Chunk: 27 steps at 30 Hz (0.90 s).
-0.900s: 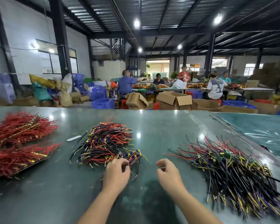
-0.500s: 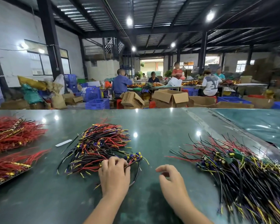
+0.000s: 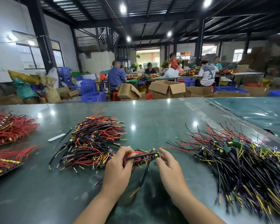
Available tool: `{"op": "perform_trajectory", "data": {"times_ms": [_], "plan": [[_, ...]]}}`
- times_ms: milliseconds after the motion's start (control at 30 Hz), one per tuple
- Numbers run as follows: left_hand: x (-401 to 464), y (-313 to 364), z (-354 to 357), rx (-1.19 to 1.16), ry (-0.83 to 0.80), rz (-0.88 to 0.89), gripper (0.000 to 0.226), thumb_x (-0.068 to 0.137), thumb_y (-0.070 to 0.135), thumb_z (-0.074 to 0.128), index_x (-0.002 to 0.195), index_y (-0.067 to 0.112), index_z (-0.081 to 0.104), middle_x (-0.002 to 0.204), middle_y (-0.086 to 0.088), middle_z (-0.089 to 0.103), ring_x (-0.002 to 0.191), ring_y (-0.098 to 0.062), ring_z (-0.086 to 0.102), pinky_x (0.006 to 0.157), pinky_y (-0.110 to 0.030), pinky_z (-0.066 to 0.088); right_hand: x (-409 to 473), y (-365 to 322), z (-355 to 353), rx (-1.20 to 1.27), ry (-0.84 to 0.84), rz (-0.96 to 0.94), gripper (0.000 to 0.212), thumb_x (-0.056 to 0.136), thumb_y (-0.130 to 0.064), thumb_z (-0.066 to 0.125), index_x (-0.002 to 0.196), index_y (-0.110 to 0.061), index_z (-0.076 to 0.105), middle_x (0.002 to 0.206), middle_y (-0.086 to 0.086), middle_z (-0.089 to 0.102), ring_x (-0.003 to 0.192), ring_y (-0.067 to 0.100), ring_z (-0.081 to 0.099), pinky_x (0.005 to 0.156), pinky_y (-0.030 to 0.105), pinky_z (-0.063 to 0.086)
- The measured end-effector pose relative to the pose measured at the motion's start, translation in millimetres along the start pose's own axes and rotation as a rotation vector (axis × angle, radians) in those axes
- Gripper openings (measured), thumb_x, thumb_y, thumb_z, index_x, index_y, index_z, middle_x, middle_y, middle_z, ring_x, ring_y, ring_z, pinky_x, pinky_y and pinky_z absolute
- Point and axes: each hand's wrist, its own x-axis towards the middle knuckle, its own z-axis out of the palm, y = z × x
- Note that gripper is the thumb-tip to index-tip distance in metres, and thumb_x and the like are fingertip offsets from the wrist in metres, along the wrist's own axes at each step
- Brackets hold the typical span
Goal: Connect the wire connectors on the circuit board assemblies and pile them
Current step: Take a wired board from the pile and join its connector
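My left hand (image 3: 120, 165) grips a small wire assembly (image 3: 144, 156) of red, black and purple leads with yellow connectors, lifted just off the table at the centre. My right hand (image 3: 168, 165) is beside its right end, fingers spread and relaxed, their tips close to the yellow connectors. A pile of assemblies (image 3: 94, 139) lies just left of my hands. A larger, looser pile (image 3: 242, 162) with green boards spreads to the right.
Two bundles of red wires (image 3: 8, 128) lie at the far left on the glossy green table (image 3: 152, 120). A white strip (image 3: 56, 137) lies near the middle pile. Cardboard boxes, blue crates and several seated people are beyond the table's far edge.
My left hand has closed round one assembly at the pile's right edge and lifted it. My right hand has moved up to its right end with fingers spread.
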Motion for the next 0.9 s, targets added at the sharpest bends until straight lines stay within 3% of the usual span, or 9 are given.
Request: {"op": "perform_trajectory", "data": {"times_ms": [100,200,300,467,567,667,733,800,900], "plan": [[-2,2,4,-0.084,-0.032,0.019,0.012,0.086,0.023,0.055,0.090,0.034,0.056,0.079,0.010,0.064,0.071,-0.011,0.060,0.066,-0.030,0.049,2,0,0,0.212,-0.009,-0.003,0.032,0.090,-0.003,0.054,0.110,-0.027,0.061,0.108,0.003,0.066,0.092,0.013,0.067,0.085,0.032,0.054],[0,3,3,-0.097,-0.018,0.006,0.013,0.086,0.025,0.060,0.091,0.036,0.056,0.084,0.014,0.065,0.076,-0.006,0.062,0.068,-0.018,0.048,4,-2,-4,0.387,0.055,0.005,0.022,0.089,0.002,0.058,0.100,-0.017,0.061,0.101,0.015,0.065,0.084,0.018,0.068,0.067,0.022,0.055],[1,-5,0,-0.013,-0.050,-0.073,0.040,0.078,0.011,0.073,0.097,0.040,0.054,0.092,0.017,0.065,0.089,-0.003,0.063,0.077,-0.010,0.045,4,-2,-7,0.489,0.138,0.021,0.020,0.091,0.004,0.055,0.100,-0.014,0.059,0.104,0.017,0.064,0.086,0.023,0.067,0.070,0.025,0.056],[-1,-11,1,0.079,-0.182,-0.177,0.043,0.077,0.014,0.074,0.108,0.037,0.056,0.104,0.008,0.063,0.101,-0.011,0.060,0.094,-0.032,0.046,3,-8,-13,0.595,0.191,0.019,0.025,0.090,0.006,0.055,0.096,-0.019,0.058,0.094,0.008,0.066,0.082,0.015,0.064,0.067,0.022,0.053],[-2,-11,3,0.234,-0.039,-0.078,0.030,0.080,0.023,0.072,0.109,0.022,0.066,0.104,0.004,0.065,0.104,-0.021,0.056,0.094,-0.041,0.043,-1,-9,-12,0.604,0.197,-0.037,0.026,0.091,0.005,0.054,0.097,-0.019,0.058,0.096,0.006,0.064,0.085,0.013,0.064,0.073,0.024,0.054],[2,-15,5,0.334,0.110,-0.144,0.049,0.079,0.022,0.073,0.124,0.011,0.057,0.124,-0.009,0.054,0.116,-0.030,0.043,0.101,-0.037,0.031,-2,-11,-11,0.638,0.236,-0.073,0.024,0.090,0.004,0.054,0.099,-0.018,0.056,0.097,0.006,0.063,0.087,0.014,0.063,0.076,0.022,0.056],[0,-10,9,0.072,0.214,-0.373,0.067,0.081,0.023,0.072,0.137,0.008,0.039,0.132,-0.010,0.043,0.122,-0.027,0.040,0.100,-0.032,0.030,-3,-13,-12,0.700,0.237,-0.055,0.022,0.091,0.004,0.055,0.098,-0.017,0.057,0.092,0.007,0.065,0.083,0.012,0.064,0.073,0.020,0.056],[2,3,11,-0.455,0.263,-0.619,0.077,0.083,0.035,0.067,0.144,0.013,0.026,0.137,-0.007,0.041,0.120,-0.020,0.047,0.102,-0.031,0.034,-5,-15,-12,0.793,0.228,0.009,0.023,0.091,0.005,0.054,0.095,-0.018,0.058,0.083,0.004,0.066,0.073,0.009,0.066,0.067,0.018,0.056],[4,9,5,-1.196,0.248,-0.747,0.072,0.080,0.054,0.058,0.135,0.010,0.042,0.120,-0.016,0.062,0.099,-0.028,0.066,0.101,-0.047,0.044,-7,-16,-9,0.905,0.221,0.112,0.028,0.090,0.009,0.051,0.096,-0.018,0.057,0.077,0.003,0.067,0.071,0.013,0.065,0.058,0.016,0.054]]}}
